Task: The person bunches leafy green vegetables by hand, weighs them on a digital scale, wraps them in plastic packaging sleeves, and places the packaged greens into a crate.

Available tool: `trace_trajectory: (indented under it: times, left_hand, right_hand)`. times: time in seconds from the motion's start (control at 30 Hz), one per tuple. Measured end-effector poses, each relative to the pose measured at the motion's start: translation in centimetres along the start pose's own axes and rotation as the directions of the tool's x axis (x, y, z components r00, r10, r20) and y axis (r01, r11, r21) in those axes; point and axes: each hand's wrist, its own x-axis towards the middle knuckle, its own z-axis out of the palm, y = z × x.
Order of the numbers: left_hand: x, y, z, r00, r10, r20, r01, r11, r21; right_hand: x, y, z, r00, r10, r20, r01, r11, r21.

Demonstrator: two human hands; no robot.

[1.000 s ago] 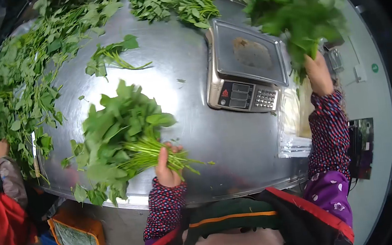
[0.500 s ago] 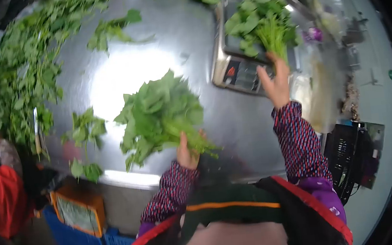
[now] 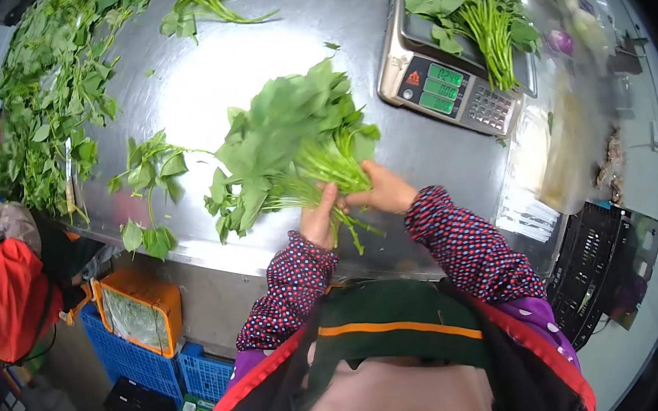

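A leafy green bunch [image 3: 289,129] is in front of me over the metal table, leaves up and to the left, stems toward me. My left hand [image 3: 319,219] is wrapped round its stems. Close beside it, my right hand [image 3: 384,189] has its fingers closed at the stems on the right side. Another bunch of greens [image 3: 486,16] lies on the pan of the digital scale [image 3: 453,90], its stems over the scale's front edge. The green display is lit.
A long heap of greens [image 3: 54,106] covers the table's left side, with a knife [image 3: 69,173] by it. Loose sprigs [image 3: 151,172] lie nearer. Plastic bags [image 3: 537,159] are right of the scale. A co-worker in red [image 3: 8,299] is at the left; crates [image 3: 132,350] stand below.
My right hand has let go of the bunch now lying on the scale and come down beside my left hand at the held stems. The view has shifted, and the scale's display is now readable.
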Motion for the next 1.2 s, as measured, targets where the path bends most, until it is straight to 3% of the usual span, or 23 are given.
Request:
trace_trajectory:
  times: [0.03, 0.07, 0.13, 0.2, 0.23, 0.27, 0.4, 0.47, 0.5, 0.6, 0.7, 0.8, 0.93, 1.0, 1.07, 1.13, 1.2]
  left_hand:
    - [0.3, -0.5, 0.8, 0.999, 0.035, -0.031, -0.033, 0.998, 0.045]
    - [0.5, -1.0, 1.4, 0.996, 0.066, -0.059, -0.061, 0.994, 0.091]
    - [0.5, -0.4, 1.1, 0.997, -0.036, -0.075, 0.035, 0.999, -0.010]
    - [0.1, 0.0, 0.3, 0.994, -0.069, -0.085, 0.077, 0.992, 0.096]
    - [-0.1, -0.3, 0.8, 0.994, 0.026, -0.107, -0.015, 0.994, 0.107]
    - [-0.1, -0.5, 0.7, 0.992, 0.021, -0.123, -0.005, 0.991, 0.135]
    - [-0.6, -0.1, 0.9, 0.974, 0.016, -0.227, 0.033, 0.977, 0.210]
    - [-0.6, -0.1, 1.4, 0.973, 0.037, -0.229, 0.015, 0.976, 0.218]
    - [-0.4, -0.2, 1.3, 0.989, -0.013, -0.144, 0.040, 0.981, 0.190]
    - [-0.2, 0.6, 2.7, 0.991, -0.079, -0.107, 0.107, 0.952, 0.287]
    - [0.4, 0.7, 2.0, 0.995, -0.102, -0.025, 0.104, 0.977, 0.188]
    - [0.0, 1.6, 2.7, 0.994, -0.106, -0.001, 0.102, 0.961, 0.258]
    - [-0.2, 3.6, 1.3, 0.993, -0.111, -0.035, 0.116, 0.920, 0.374]
    - [-0.3, 4.6, -1.5, 0.991, 0.109, -0.081, -0.096, 0.985, 0.145]
    - [-0.1, 6.7, -2.8, 0.971, 0.227, -0.069, -0.236, 0.959, -0.156]
    - [-0.1, 8.5, -2.0, 0.923, 0.359, -0.136, -0.365, 0.931, -0.020]
    - [0.1, 8.4, -0.7, 0.919, 0.368, -0.138, -0.368, 0.929, 0.032]
  right_hand:
    - [0.0, -0.4, 0.4, 1.000, -0.013, 0.003, 0.013, 0.991, -0.133]
    - [-0.1, -0.6, 0.2, 0.997, -0.006, 0.071, 0.004, 1.000, 0.021]
    - [-0.2, -0.8, -0.5, 0.979, -0.029, 0.200, -0.038, 0.945, 0.325]
    - [0.5, 0.0, -0.9, 0.983, 0.045, 0.178, -0.096, 0.953, 0.287]
    - [1.1, 0.5, -0.9, 0.982, 0.080, 0.170, -0.125, 0.954, 0.271]
    - [1.4, 0.8, -0.7, 0.979, 0.114, 0.166, -0.155, 0.954, 0.257]
    - [1.3, 0.0, -0.6, 0.998, -0.026, -0.054, 0.013, 0.975, -0.221]
    - [0.4, -0.6, -0.4, 0.985, -0.117, -0.127, 0.072, 0.946, -0.315]
    - [-0.1, -0.8, -0.7, 0.974, -0.160, -0.162, 0.092, 0.927, -0.364]
    - [-1.5, -3.6, -2.3, 0.975, -0.172, -0.143, 0.095, 0.896, -0.433]
    - [-0.4, -2.6, -3.1, 0.977, -0.142, -0.159, 0.074, 0.925, -0.373]
    - [1.3, -0.3, -3.1, 0.975, -0.158, 0.157, 0.170, 0.984, -0.063]
    - [1.4, 0.3, -5.0, 0.980, -0.184, 0.076, 0.192, 0.974, -0.123]
    - [-0.4, -2.1, -8.3, 0.991, -0.136, 0.018, 0.137, 0.979, -0.148]
    - [-2.7, -4.3, -11.9, 0.858, -0.467, -0.215, 0.444, 0.884, -0.147]
    - [-4.7, -3.9, -15.7, 0.731, -0.504, -0.460, 0.312, 0.847, -0.431]
    - [-6.1, -5.0, -20.0, 0.672, -0.380, -0.635, 0.383, 0.913, -0.141]
